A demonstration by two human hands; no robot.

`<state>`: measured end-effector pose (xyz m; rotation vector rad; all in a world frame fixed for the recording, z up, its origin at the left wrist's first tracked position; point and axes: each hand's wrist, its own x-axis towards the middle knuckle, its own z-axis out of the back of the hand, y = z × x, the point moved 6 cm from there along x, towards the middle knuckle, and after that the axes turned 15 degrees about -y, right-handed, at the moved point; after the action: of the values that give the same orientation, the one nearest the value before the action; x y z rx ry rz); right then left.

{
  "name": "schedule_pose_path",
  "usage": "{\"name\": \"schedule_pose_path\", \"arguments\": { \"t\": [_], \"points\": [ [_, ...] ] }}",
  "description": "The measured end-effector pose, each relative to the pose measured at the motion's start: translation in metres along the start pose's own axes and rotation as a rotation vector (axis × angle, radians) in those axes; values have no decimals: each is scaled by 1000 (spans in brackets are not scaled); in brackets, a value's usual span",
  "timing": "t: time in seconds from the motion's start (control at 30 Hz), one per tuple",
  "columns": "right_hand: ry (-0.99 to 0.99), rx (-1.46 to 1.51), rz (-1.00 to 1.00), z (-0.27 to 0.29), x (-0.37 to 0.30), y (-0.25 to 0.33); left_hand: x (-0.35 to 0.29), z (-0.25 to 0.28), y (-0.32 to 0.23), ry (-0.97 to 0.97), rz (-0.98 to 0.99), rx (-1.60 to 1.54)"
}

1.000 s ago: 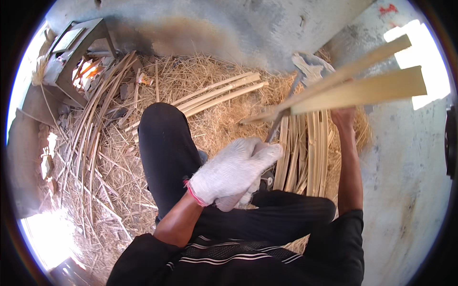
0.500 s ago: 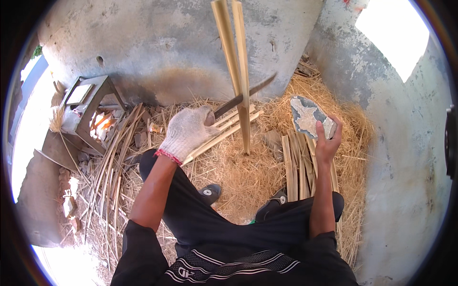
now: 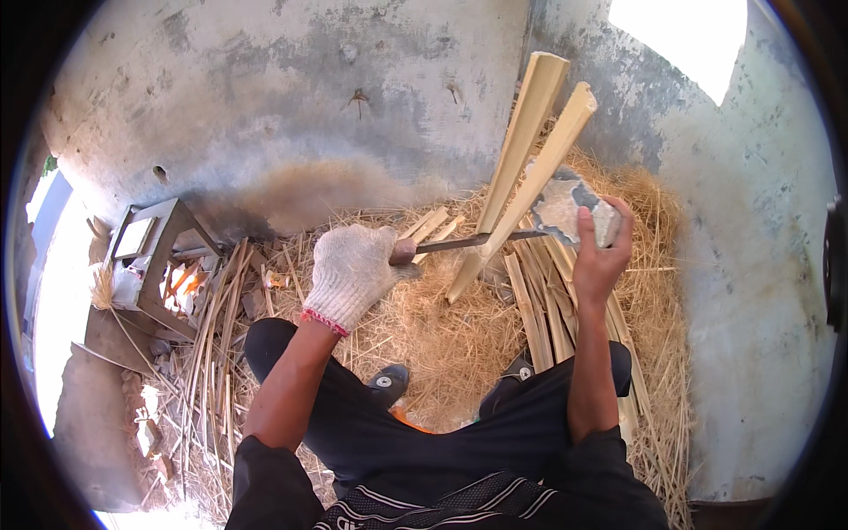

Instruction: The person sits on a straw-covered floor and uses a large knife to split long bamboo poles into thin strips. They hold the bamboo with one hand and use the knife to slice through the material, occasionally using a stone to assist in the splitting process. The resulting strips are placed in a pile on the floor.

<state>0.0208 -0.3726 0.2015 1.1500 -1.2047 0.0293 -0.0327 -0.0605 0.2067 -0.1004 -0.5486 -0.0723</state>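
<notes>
Half a second ago the bamboo stalk (image 3: 521,168) stood nearly straight up with my blade (image 3: 481,239) crossing it higher; now it leans up and to the right, and the knife sits low through it, so the split has run down and its two halves gape apart at the top. I judge the cleft is opening well. My gloved left hand (image 3: 353,269) is closed round the knife handle, blade lying roughly level and pointing right. My bare right hand (image 3: 599,252) is wrapped on a grey stone (image 3: 570,208), which has come in from the side to sit just at the blade's far end, behind the stalk; whether stone and steel touch I can't quite tell. The stalk's long axis runs from its foot in the straw (image 3: 442,336) by my knees up towards the wall (image 3: 291,106), split end uppermost
</notes>
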Motion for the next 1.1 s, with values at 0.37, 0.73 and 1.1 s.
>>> {"name": "schedule_pose_path", "arguments": {
  "t": [0.37,0.73,1.1],
  "points": [
    [215,-216,107,12,-17,-16,0,-16,-23,43,-20,-49],
    [-527,360,155,74,88,83,-15,-47,-39,93,0,-107],
    [112,-108,-287,34,13,-79,-51,-79,-32,320,110,-102]
  ]
}}
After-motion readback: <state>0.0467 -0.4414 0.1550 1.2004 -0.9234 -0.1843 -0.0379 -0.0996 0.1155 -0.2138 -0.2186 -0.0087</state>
